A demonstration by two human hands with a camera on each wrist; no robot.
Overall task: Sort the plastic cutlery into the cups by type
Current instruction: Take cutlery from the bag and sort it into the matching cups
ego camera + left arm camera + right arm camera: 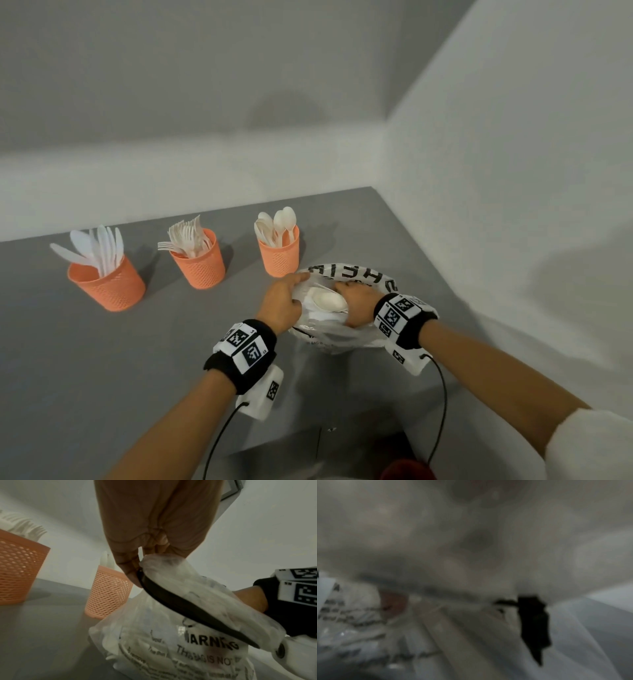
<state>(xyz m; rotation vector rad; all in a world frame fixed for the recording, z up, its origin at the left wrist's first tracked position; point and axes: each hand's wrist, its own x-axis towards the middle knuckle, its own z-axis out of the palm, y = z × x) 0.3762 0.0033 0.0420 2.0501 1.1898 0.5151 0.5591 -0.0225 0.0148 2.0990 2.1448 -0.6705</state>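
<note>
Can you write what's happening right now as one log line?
left hand: holds plastic bag open | right hand: inside bag, at spoon | cups: partly filled

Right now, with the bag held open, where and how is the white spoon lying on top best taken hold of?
Probably by the bowl: it lies exposed in the bag's mouth, between the left hand gripping the rim and the right hand reaching in. Pinch its edges from above; the handle seems hidden.

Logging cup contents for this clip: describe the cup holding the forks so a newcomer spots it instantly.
On the grey table three orange mesh cups stand in a row. The fork cup is the middle one; tined ends fan out of it, unlike the knife cup and spoon cup.
</note>
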